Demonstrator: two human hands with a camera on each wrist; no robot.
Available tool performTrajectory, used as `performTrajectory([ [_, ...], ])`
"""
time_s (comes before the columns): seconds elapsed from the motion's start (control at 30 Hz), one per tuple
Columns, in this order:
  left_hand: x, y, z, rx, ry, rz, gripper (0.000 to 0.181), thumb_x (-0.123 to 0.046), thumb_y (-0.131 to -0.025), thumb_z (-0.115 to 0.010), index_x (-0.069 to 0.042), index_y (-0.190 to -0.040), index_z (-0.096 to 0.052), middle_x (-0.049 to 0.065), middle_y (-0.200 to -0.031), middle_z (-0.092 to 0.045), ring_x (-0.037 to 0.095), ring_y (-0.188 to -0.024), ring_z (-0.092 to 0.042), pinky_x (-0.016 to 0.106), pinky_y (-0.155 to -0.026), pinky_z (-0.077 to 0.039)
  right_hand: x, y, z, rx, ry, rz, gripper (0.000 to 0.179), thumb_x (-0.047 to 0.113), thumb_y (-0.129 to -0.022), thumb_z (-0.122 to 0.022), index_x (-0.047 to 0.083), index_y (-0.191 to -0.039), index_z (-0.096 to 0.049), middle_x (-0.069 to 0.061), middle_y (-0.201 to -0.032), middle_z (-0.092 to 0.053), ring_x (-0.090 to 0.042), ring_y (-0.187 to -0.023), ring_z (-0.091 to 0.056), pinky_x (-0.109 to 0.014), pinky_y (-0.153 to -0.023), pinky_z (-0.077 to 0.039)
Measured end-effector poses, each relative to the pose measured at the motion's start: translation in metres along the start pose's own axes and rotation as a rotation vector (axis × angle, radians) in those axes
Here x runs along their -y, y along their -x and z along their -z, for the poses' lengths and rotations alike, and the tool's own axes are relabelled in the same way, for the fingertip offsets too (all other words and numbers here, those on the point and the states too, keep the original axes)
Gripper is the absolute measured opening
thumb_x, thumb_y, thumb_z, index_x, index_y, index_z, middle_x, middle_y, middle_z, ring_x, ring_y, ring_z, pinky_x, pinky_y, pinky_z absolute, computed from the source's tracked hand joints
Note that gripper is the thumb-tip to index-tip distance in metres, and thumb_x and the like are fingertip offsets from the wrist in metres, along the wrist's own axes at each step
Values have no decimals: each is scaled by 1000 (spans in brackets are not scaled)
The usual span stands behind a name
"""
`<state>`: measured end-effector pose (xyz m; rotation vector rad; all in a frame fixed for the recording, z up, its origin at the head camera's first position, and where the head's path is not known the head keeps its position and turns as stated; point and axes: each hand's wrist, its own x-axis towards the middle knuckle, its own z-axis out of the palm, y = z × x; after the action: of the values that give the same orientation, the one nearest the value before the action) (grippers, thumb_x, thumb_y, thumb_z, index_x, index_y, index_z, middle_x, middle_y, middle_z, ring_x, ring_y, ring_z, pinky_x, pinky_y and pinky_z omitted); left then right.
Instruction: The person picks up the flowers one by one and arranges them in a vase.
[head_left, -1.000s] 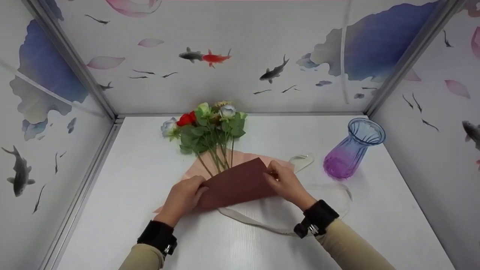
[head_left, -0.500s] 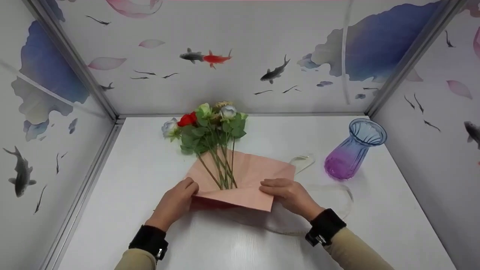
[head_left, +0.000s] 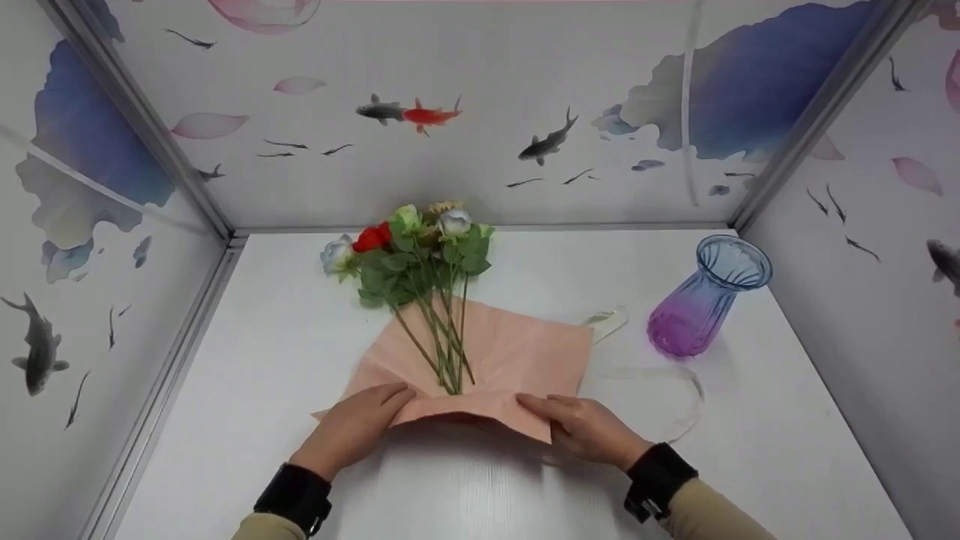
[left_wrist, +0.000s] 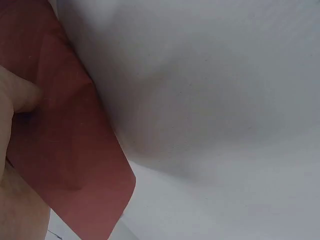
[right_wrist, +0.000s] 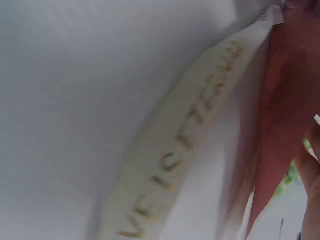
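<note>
A sheet of wrapping paper (head_left: 532, 341), pink above and dark red underneath, lies under the green stems (head_left: 442, 349) of a bunch of artificial flowers (head_left: 405, 240). My left hand (head_left: 356, 424) grips its near edge on the left, fingers on top; the left wrist view shows the thumb (left_wrist: 25, 95) against the dark red underside. On the right, my right hand (head_left: 589, 427) pinches the same edge near its corner. Between the hands this edge bulges up a little, just below the stem ends. A pale ribbon (right_wrist: 170, 155) with gold lettering passes beside the paper in the right wrist view.
A blue and purple glass vase (head_left: 701, 300) stands at the right of the white table (head_left: 765, 450). A ribbon loop (head_left: 697, 405) curves out right of the paper, and a folded ribbon end (head_left: 609, 324) shows behind it. Printed walls (head_left: 480, 150) enclose the table.
The paper's near edge, raised over the stems with its dark red side showing, has come down toward me with both hands. Its pink side now faces up and more stem shows.
</note>
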<state>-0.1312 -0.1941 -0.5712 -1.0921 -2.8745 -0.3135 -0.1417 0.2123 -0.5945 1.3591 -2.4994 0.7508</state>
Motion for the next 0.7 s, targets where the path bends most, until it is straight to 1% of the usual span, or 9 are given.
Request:
performTrajectory([
  [0.07, -2, 2, -1, 24, 9, 9, 49, 2, -99, -60, -8, -146, -54, 12, -145, -58, 30, -132, -57, 44, -106, -48, -1, 5, -3, 40, -3, -54, 59, 1, -91, -71, 8, -147, -54, -8, -122, -73, -19, -98, -73, -35, -79, -60],
  [0.1, -3, 3, -1, 37, 13, 13, 50, 4, -99, -59, -8, -147, -53, 11, -146, -57, 30, -133, -56, 45, -107, -48, -1, 7, -4, 62, -7, -68, 57, 1, -92, -70, 8, -146, -56, -8, -122, -73, -19, -98, -73, -36, -80, -60],
  [0.17, -5, 4, -2, 59, 20, 18, 51, 5, -99, -57, -8, -148, -53, 11, -148, -56, 30, -133, -56, 46, -107, -47, -4, 9, -5, 111, -9, -52, 49, 2, -92, -69, 7, -140, -62, -8, -126, -72, -22, -106, -72, -43, -88, -59],
  [0.23, -6, 6, -2, 77, 34, 16, 49, 4, -100, -54, -8, -147, -54, 12, -148, -56, 31, -133, -55, 48, -107, -47, -7, 11, -6, 149, -2, -12, 41, 2, -90, -71, 5, -131, -68, -9, -124, -73, -25, -111, -71, -49, -95, -55],
  [0.3, -8, 6, -2, 101, 42, 18, 46, 2, -102, -52, -8, -147, -55, 12, -149, -55, 31, -134, -55, 48, -108, -46, -11, 12, -5, 179, 29, 24, 35, 3, -90, -72, 5, -125, -73, -9, -123, -73, -27, -116, -69, -54, -101, -51],
  [0.43, -10, 6, -3, 129, 51, 15, 45, -1, -103, -50, -8, -147, -54, 13, -150, -54, 31, -136, -54, 48, -109, -45, -21, 12, -3, 192, 105, 22, 35, 0, -90, -71, 3, -125, -73, -10, -123, -73, -28, -119, -68, -56, -105, -47],
  [0.5, -11, 5, -5, 138, 51, 15, 44, -3, -104, -50, -8, -148, -53, 14, -151, -53, 31, -136, -53, 47, -109, -45, -26, 11, -1, 192, 131, 4, 37, -2, -90, -71, 3, -126, -72, -10, -124, -73, -29, -120, -67, -57, -106, -45],
  [0.6, -15, 4, -9, 159, 43, 30, 45, -4, -105, -50, -10, -149, -52, 13, -152, -52, 31, -137, -53, 48, -109, -45, -33, 9, 2, 206, 142, -32, 37, -4, -91, -70, 3, -127, -72, -11, -127, -71, -32, -122, -66, -61, -108, -41],
  [0.7, -19, 2, -15, 199, 17, 59, 45, -6, -105, -50, -13, -150, -51, 10, -153, -52, 32, -138, -52, 50, -109, -45, -38, 5, 8, 251, 151, -102, 36, 0, -95, -65, 4, -130, -70, -13, -132, -68, -35, -126, -62, -65, -111, -34],
])
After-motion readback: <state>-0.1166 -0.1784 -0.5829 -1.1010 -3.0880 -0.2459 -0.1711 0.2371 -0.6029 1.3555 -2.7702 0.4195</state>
